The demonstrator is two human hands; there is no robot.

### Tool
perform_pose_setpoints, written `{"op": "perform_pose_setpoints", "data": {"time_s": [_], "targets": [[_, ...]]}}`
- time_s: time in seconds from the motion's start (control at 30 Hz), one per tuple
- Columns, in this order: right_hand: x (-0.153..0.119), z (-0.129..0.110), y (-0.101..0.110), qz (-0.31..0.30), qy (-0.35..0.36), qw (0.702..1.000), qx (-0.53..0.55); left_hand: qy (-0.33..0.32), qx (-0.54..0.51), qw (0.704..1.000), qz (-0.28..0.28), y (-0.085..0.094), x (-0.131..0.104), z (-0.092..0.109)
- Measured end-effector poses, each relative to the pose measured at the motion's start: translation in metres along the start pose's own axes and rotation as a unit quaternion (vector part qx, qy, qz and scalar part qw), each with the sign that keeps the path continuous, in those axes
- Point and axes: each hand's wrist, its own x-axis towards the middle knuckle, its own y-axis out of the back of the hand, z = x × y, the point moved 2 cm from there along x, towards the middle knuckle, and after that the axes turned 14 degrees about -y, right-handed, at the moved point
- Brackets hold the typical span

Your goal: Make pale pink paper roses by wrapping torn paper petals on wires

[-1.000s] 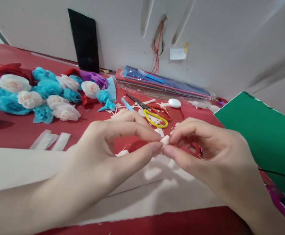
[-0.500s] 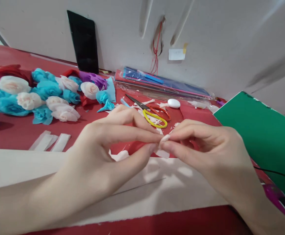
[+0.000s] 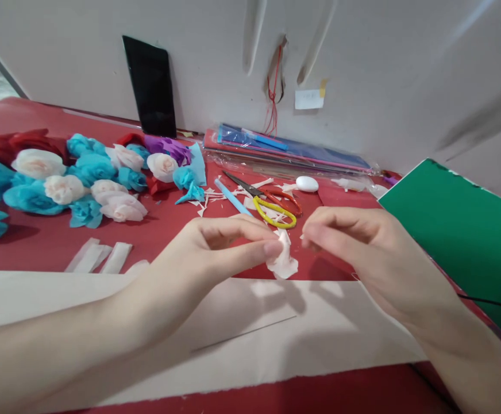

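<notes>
Between its thumb and fingertips, my left hand [image 3: 216, 253] pinches a small pale pink paper petal [image 3: 284, 264], whose ruffled lower part hangs down. My right hand [image 3: 354, 241] is just to the right, apart from the petal, with thumb and fingertips pressed together; whatever may be between them is too small to make out. Beneath both hands lies a long pale paper sheet [image 3: 319, 339] with a thin dark wire [image 3: 244, 333] on it. Scissors [image 3: 274, 210] with yellow and red handles rest beyond the hands among paper scraps.
Blue, pink, red and purple paper flowers [image 3: 91, 167] crowd the left. White strips [image 3: 116, 257] lie before them. At the back are plastic-wrapped papers [image 3: 289, 146], a white oval object [image 3: 307, 184] and a black panel [image 3: 150, 86]. A green board [image 3: 461, 230] stands right; a light-blue stick [image 3: 233, 196] lies centrally.
My hands have moved apart; my right hand has let go of the petal, which stays in my left hand. The petal's ruffled part and the blue stick now show more fully.
</notes>
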Motion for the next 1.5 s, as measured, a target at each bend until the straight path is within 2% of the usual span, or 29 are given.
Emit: {"op": "perform_pose_setpoints", "data": {"time_s": [0.07, 0.2, 0.3, 0.43, 0.6, 0.83, 1.1, 1.23, 1.33, 1.4, 1.5], "targets": [[0.000, 0.002, 0.002, -0.003, 0.026, 1.000, 0.002, -0.009, -0.007, 1.000, 0.004, 0.000, 0.000, 0.001], [0.002, 0.007, -0.002, -0.081, 0.028, 0.996, -0.019, -0.017, 0.002, 1.000, 0.009, 0.000, 0.000, 0.001], [0.001, 0.011, -0.007, -0.113, 0.018, 0.993, 0.000, -0.016, 0.000, 1.000, -0.001, 0.000, -0.001, 0.002], [-0.002, 0.014, -0.011, -0.121, 0.028, 0.992, 0.014, -0.018, -0.018, 1.000, 0.007, 0.000, -0.002, 0.002], [-0.003, 0.012, -0.013, -0.120, -0.009, 0.992, 0.032, -0.002, -0.056, 0.998, 0.023, -0.002, -0.004, 0.003], [-0.007, 0.006, -0.012, -0.111, 0.025, 0.993, 0.024, 0.013, -0.058, 0.998, 0.015, 0.000, 0.000, 0.006], [-0.012, 0.006, -0.012, -0.108, 0.024, 0.994, 0.003, 0.017, -0.050, 0.999, 0.002, 0.006, 0.002, 0.003], [-0.011, 0.004, -0.010, -0.077, 0.047, 0.996, -0.012, 0.016, -0.040, 0.999, -0.006, 0.010, 0.006, 0.003], [-0.011, 0.004, -0.007, 0.005, 0.083, 0.996, -0.032, 0.002, -0.029, 1.000, -0.003, 0.011, 0.008, 0.006], [-0.013, 0.002, -0.006, 0.058, 0.136, 0.989, -0.030, -0.014, -0.039, 0.999, -0.008, 0.010, 0.009, 0.009], [-0.017, -0.003, -0.006, 0.102, 0.231, 0.967, -0.021, -0.022, -0.057, 0.998, -0.012, 0.008, 0.009, 0.012]]}}
